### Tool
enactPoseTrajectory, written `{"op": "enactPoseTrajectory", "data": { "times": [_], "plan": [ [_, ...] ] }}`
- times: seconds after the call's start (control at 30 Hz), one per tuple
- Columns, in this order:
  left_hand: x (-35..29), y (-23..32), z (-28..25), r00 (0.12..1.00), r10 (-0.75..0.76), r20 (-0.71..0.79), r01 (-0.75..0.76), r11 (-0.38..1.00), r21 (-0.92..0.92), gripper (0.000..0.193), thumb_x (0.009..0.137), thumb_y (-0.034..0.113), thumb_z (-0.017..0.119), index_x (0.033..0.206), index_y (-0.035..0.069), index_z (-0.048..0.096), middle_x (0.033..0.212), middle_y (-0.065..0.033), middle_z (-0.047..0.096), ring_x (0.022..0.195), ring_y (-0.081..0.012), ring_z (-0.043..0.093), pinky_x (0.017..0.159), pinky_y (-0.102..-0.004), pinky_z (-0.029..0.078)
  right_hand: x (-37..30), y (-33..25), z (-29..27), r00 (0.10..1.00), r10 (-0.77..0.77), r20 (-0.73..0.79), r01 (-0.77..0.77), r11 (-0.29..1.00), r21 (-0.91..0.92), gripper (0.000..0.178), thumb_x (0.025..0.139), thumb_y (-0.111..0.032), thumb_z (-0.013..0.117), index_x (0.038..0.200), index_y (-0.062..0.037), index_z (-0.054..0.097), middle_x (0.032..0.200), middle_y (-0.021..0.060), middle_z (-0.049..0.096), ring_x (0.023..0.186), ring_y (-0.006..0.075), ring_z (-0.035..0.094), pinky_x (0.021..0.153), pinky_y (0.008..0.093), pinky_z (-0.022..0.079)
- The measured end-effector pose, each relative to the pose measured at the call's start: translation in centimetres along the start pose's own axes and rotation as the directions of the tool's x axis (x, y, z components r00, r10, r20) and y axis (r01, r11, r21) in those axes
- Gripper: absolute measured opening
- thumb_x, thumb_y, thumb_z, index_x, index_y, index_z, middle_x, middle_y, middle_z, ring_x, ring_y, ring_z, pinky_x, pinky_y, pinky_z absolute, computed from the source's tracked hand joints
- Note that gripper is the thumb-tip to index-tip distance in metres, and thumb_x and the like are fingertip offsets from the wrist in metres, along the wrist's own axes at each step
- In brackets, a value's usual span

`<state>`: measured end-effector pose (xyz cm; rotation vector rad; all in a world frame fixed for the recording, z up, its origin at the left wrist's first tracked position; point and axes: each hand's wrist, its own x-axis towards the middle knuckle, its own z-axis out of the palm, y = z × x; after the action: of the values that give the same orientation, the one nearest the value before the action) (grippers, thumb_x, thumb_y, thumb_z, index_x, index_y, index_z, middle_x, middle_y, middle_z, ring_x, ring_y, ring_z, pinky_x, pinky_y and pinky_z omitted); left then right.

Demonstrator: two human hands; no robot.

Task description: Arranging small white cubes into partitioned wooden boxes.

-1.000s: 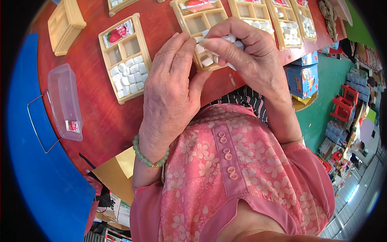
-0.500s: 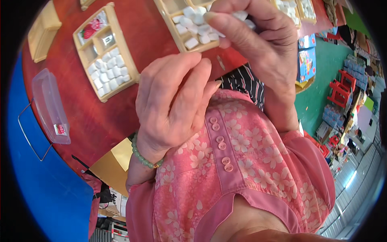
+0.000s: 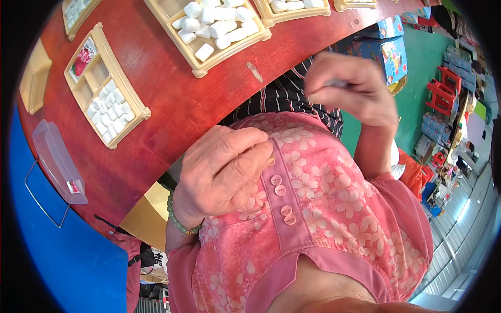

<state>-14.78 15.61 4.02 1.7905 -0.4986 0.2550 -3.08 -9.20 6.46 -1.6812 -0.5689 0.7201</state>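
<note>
My left hand (image 3: 224,169) is held in front of my pink blouse, its fingers curled together; whatever lies inside them is hidden. To the right, past the table edge, my right hand (image 3: 352,88) is closed with thumb and fingers bent inward. It is slightly blurred, and a small greyish patch shows between the fingers, too unclear to name. Beyond my hands, a cream plastic tray (image 3: 194,63) holds loose white marshmallow-like pieces (image 3: 222,26). At the left, a smaller divided tray (image 3: 136,111) has neat rows of the same white pieces (image 3: 110,112) and a packet with a red picture (image 3: 83,58).
More cream trays (image 3: 300,16) stand along the far side of the red table (image 3: 162,88). A clear plastic box (image 3: 57,161) lies at the left rim near a blue surface (image 3: 68,250). Blue printed cartons (image 3: 391,57) and red stools (image 3: 443,94) are off to the right.
My right hand has drawn back from above the loose white pieces toward my body, past the table edge. My left hand has come slightly lower, still curled. The view has shifted.
</note>
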Motion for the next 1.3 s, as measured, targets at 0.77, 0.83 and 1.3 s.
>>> {"op": "enactPoseTrajectory", "data": {
  "times": [0.77,0.83,1.3],
  "plan": [
    [0.5,0.4,-1.7,0.977,0.058,-0.205,0.025,0.923,0.383,0.023,0.078,-0.003,0.078,0.1,-0.003,0.071,0.097,-0.0146,0.069,0.076,-0.0278,0.067,0.064,-0.035,0.055,-0.2,6.6,2.8,0.948,0.289,-0.136,-0.312,0.749,-0.584,0.02,0.087,-0.007,0.068,0.106,-0.0021,0.072,0.105,0.0205,0.071,0.099,0.0384,0.067,0.086,0.0447,0.052],
    [0.6,0.0,-1.7,0.97,0.059,-0.236,0.049,0.903,0.426,0.023,0.079,-0.003,0.078,0.101,-0.004,0.071,0.099,-0.0149,0.069,0.078,-0.0284,0.068,0.066,-0.0352,0.055,-1.0,0.8,2.0,0.997,0.08,-0.022,-0.082,0.896,-0.436,0.013,0.086,-0.005,0.072,0.098,-0.0008,0.073,0.087,0.0125,0.069,0.081,0.0272,0.067,0.071,0.036,0.052],
    [3.3,-2.1,-0.1,0.965,-0.018,-0.262,0.184,0.759,0.624,0.031,0.082,0.004,0.075,0.113,0.001,0.068,0.098,-0.0105,0.058,0.084,-0.0277,0.06,0.072,-0.0395,0.052,8.1,-3.8,5.9,0.902,-0.427,-0.07,0.262,0.668,-0.697,0.015,0.087,-0.002,0.073,0.101,0.003,0.072,0.082,0.0126,0.064,0.071,0.025,0.065,0.062,0.0341,0.051]
  ]
}}
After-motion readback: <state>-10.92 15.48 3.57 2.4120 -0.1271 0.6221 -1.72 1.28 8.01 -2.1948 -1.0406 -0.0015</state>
